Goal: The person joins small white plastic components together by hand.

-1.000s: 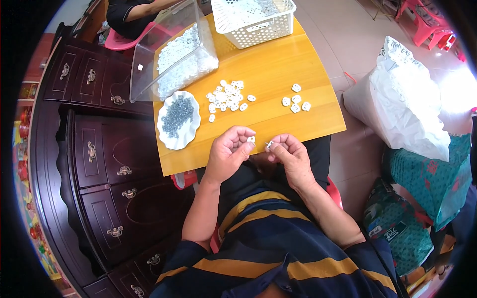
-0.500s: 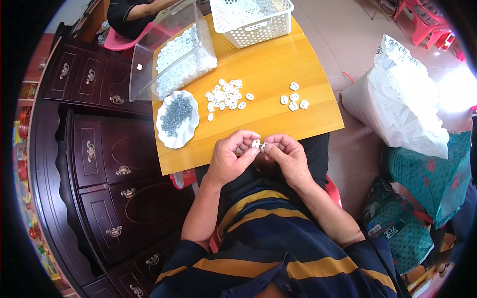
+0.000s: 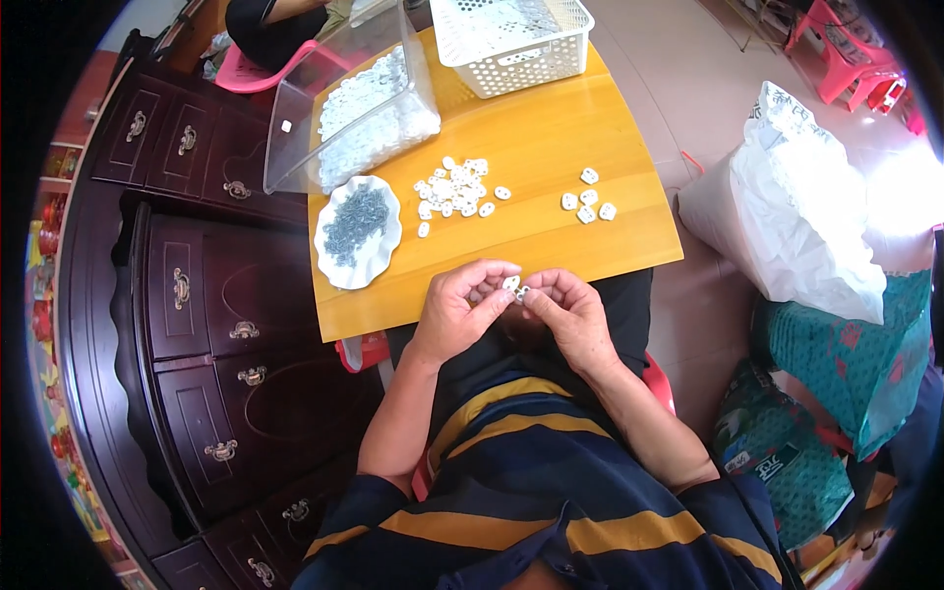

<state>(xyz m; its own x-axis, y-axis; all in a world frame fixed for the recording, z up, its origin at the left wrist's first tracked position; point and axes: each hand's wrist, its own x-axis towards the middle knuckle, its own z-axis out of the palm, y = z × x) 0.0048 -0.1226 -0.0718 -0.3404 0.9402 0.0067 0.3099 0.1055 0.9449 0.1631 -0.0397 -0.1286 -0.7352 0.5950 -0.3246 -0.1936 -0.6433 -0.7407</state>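
Just past the table's near edge, my left hand (image 3: 460,307) pinches a small white plastic piece (image 3: 510,282) with holes in it. Thumb and forefinger of my right hand (image 3: 568,313) are closed on a tiny metallic-looking part (image 3: 523,292) right beside that piece; its exact kind is too small to make out. On the table, a loose pile of white plastic pieces (image 3: 452,187) lies ahead of my hands. Several more white pieces (image 3: 587,197) form a separate group to the right. A scalloped white dish (image 3: 382,264) at the left holds many small dark-grey metal parts (image 3: 356,224).
Behind the dish, a clear plastic bin (image 3: 295,147) of white pieces leans on the wooden table (image 3: 541,147). A white perforated basket (image 3: 526,74) stands at the far edge. Dark drawers (image 3: 177,285) flank the left; a white sack (image 3: 787,206) and teal bags (image 3: 846,344) the right. Another person sits far left.
The view has shifted slightly, so the table things sit a little further right. My hands stay together, and the white piece has tilted a little between the fingers.
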